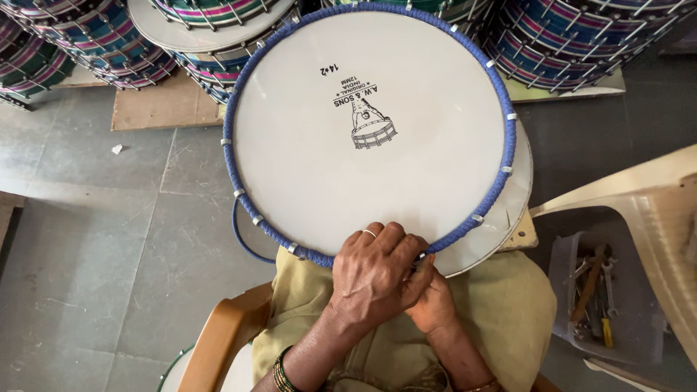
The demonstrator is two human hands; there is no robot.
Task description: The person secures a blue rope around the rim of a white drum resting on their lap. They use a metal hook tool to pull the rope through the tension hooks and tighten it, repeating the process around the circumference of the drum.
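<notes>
Head view: both hands (pixel 396 283) on round, smooth white drumhead (pixel 363 123), blue-wound rim (pixel 507 138)

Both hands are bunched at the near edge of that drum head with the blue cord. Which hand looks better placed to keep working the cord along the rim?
Probably the left hand: it lies on top, fingers over the blue cord rim. The right hand is tucked beneath it.
</notes>
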